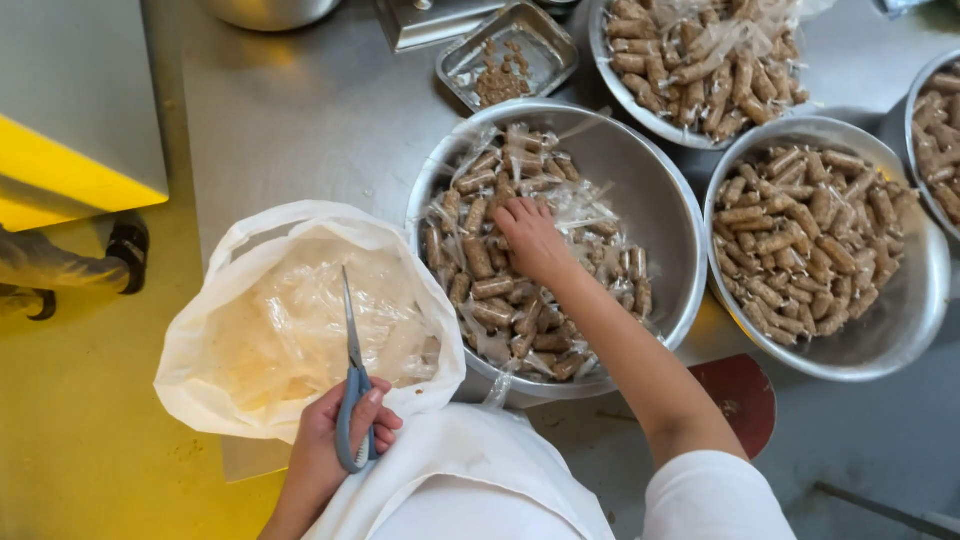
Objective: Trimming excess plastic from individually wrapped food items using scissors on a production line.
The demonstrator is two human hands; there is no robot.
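Scissors with grey-blue handles and slim steel blades [352, 385] sit in the left hand [335, 435], whose fingers are closed through and around the loops so that the shut blades point up and away from the person. The blades lie over the mouth of a white plastic bag stuffed with crumpled clear wrappers [300, 315], which stands at the edge of the stainless steel table [300, 110].

The right hand [530, 240] reaches into a large round steel bowl [660, 200] just beside the bag. Its palm faces down and its fingers curl onto the heap of short brown cylindrical rolls sealed in clear plastic sleeves [500, 290]; whether they actually pinch one of the packets cannot be told, since the fingertips are buried among them. The packets fill the left and near part of this bowl, leaving the far right wall bare.

To the right, touching or nearly touching that bowl, stands a second steel bowl [915, 300] piled with unwrapped brown rolls [800, 240]. Beyond these, a third steel bowl [610, 70] holds more rolls under loose clear film, and a fourth bowl [915, 130] shows at the right edge. A small rectangular metal tray with brown crumbs [505, 55] lies at the far side of the table. The floor to the left is yellow [90, 400]. A dark red round stool seat [740, 395] shows below the bowls.
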